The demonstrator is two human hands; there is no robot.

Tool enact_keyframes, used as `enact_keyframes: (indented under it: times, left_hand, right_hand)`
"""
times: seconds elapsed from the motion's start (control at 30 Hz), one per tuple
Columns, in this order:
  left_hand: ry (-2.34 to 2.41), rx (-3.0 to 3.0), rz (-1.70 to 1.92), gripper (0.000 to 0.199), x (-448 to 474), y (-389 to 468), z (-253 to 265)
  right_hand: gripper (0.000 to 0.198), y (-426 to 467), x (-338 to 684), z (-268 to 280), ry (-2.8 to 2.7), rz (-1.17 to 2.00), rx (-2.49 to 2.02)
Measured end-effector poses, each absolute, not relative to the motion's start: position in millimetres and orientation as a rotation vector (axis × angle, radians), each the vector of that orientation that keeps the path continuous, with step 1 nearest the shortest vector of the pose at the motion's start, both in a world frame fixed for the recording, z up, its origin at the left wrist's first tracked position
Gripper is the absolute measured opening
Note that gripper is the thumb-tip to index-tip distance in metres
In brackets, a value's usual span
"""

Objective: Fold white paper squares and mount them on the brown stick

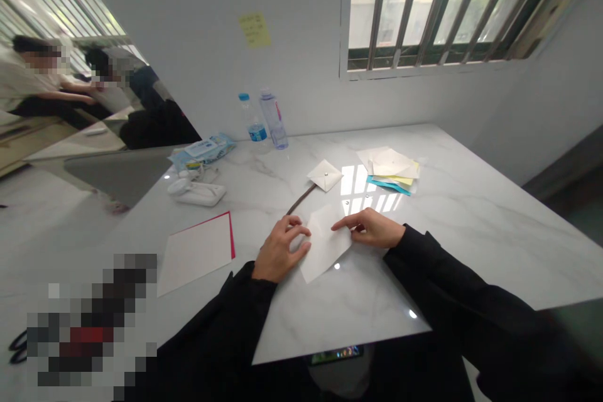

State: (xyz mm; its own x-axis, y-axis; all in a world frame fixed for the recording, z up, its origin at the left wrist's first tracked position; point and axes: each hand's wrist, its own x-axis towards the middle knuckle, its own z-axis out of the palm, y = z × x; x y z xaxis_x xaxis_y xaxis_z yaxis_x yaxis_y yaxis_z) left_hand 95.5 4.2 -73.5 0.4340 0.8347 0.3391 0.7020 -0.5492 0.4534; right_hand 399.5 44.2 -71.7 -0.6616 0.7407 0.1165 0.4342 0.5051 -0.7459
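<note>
A folded piece of white paper point(323, 251) lies at an angle on the marble-patterned table in front of me. My left hand point(281, 250) holds its left edge, with bent fingers and the thumb on the paper. At the right corner, my right hand point(374, 228) has its index finger stretched onto the paper and the other fingers curled by the edge. Just beyond lies a small white envelope point(325, 174) with a round fastener at its middle. A thin dark strip point(300, 200) runs from the envelope toward my left hand.
Stacked envelopes and papers point(390, 166) lie at the back right. On the left are a white sheet over red paper point(198, 250), a white glue gun point(198, 191) and a wipes pack point(202, 151). Two bottles point(274, 119) stand by the wall. Black-handled scissors point(19, 347) lie lower left; two people sit beyond.
</note>
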Motion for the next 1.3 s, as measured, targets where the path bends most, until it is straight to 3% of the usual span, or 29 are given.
enact_keyframes:
  times: [0.1, 0.23, 0.4, 0.57, 0.83, 1.03, 1.23, 1.3]
  left_hand:
    - [1.364, 2.492, 0.790, 0.010, 94, 8, -77]
    - [1.286, 2.506, 0.786, 0.020, 92, 12, -80]
    - [1.271, 2.535, 0.766, 0.029, 95, 12, -76]
    - [1.295, 2.557, 0.668, 0.023, 99, 1, -66]
    - [1.317, 2.594, 0.575, 0.055, 104, -7, -60]
    - [1.321, 2.628, 0.570, 0.049, 107, -8, -63]
    - [1.287, 2.646, 0.593, 0.055, 109, -10, -63]
    - [1.306, 2.640, 0.617, 0.049, 110, -9, -64]
  right_hand:
    - [0.057, 46, 396, -74, -2.374, 0.714, -0.979]
    - [0.032, 45, 391, -73, -2.406, 0.399, -0.860]
    - [0.025, 37, 383, -72, -2.521, 0.564, -0.630]
    - [0.011, 33, 381, -74, -2.442, 0.676, -0.670]
    - [0.011, 27, 375, -75, -2.386, 0.718, -0.700]
    - [0.010, 31, 381, -73, -2.445, 0.801, -0.587]
    - [0.019, 28, 374, -76, -2.371, 0.769, -0.738]
    - [0.018, 26, 371, -78, -2.330, 0.753, -0.791]
